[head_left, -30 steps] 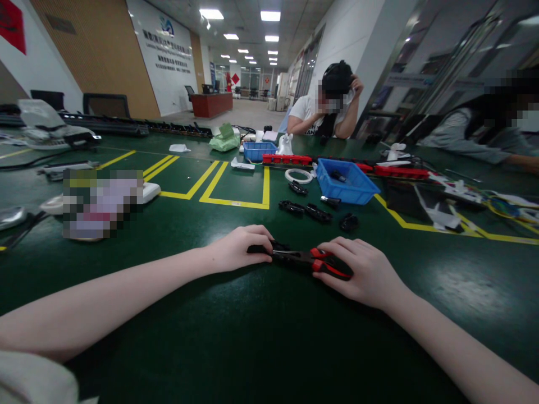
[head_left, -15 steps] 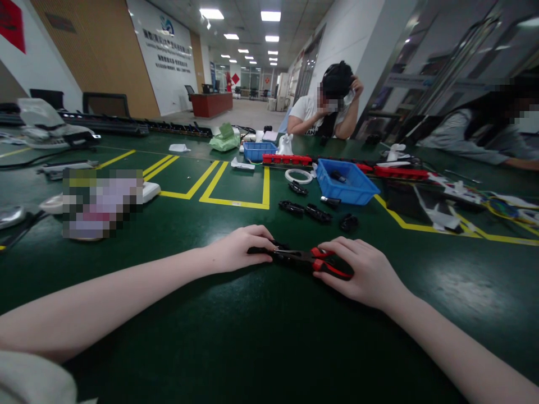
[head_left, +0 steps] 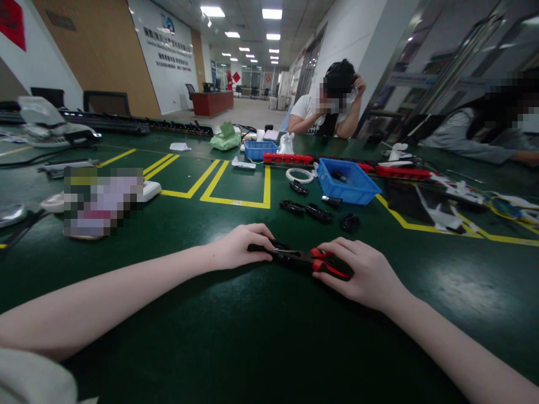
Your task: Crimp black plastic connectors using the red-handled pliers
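2 hands [head_left: 295, 258], 1 pliers [head_left: 314, 260], 1 blk part [head_left: 269, 247].

The one camera sits on the person's head and looks forward and down, close over the green table [head_left: 252, 348], with two seated people beyond.

counter [head_left: 261, 336]: dark green mat, smooth, soft sheen under the lamps | pliers [head_left: 311, 260]: dark matt metal nose, glossy red and black plastic grips | connector part [head_left: 263, 247]: black matt plastic | blue bin [head_left: 347, 188]: smooth plastic, slightly glossy | yellow lines [head_left: 236, 201]: flat tape
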Demonstrator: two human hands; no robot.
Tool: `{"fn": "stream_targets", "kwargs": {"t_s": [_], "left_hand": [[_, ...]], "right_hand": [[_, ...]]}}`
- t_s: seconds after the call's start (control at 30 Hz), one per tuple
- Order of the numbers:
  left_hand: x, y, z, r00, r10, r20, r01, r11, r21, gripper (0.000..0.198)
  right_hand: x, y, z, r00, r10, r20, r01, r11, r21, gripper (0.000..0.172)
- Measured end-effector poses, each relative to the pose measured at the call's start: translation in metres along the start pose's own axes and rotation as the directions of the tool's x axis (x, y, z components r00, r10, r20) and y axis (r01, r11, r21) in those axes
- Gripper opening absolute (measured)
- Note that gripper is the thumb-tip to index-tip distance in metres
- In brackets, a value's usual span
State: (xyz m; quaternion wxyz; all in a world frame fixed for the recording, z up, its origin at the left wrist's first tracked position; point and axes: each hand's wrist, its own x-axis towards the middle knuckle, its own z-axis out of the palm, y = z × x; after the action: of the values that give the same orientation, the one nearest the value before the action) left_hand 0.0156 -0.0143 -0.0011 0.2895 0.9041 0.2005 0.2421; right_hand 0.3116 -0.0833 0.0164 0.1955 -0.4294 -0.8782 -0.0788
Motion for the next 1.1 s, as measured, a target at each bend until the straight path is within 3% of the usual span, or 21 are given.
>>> {"fn": "stream_targets", "kwargs": {"t_s": [0.67,0.87,1.1], "left_hand": [[0.0001,0.0018,-0.0003,1.0,-0.026,0.001,0.026,1.0,0.001,0.016],[0.0007,0.002,-0.0008,1.0,-0.021,-0.004,0.021,1.0,-0.012,0.013],[0.0007,0.0024,-0.0004,1.0,-0.024,-0.008,0.024,1.0,-0.007,0.013]], "right_hand": [[-0.0006,0.0068,-0.0017,0.998,-0.068,-0.005,0.068,0.995,-0.068,0.036],[0.0024,0.0012,-0.0011,0.991,-0.115,-0.063,0.106,0.986,-0.131,0.034],[0.0036,0.0029,-0.0026,0.984,-0.173,-0.036,0.16,0.96,-0.229,0.035]]}}
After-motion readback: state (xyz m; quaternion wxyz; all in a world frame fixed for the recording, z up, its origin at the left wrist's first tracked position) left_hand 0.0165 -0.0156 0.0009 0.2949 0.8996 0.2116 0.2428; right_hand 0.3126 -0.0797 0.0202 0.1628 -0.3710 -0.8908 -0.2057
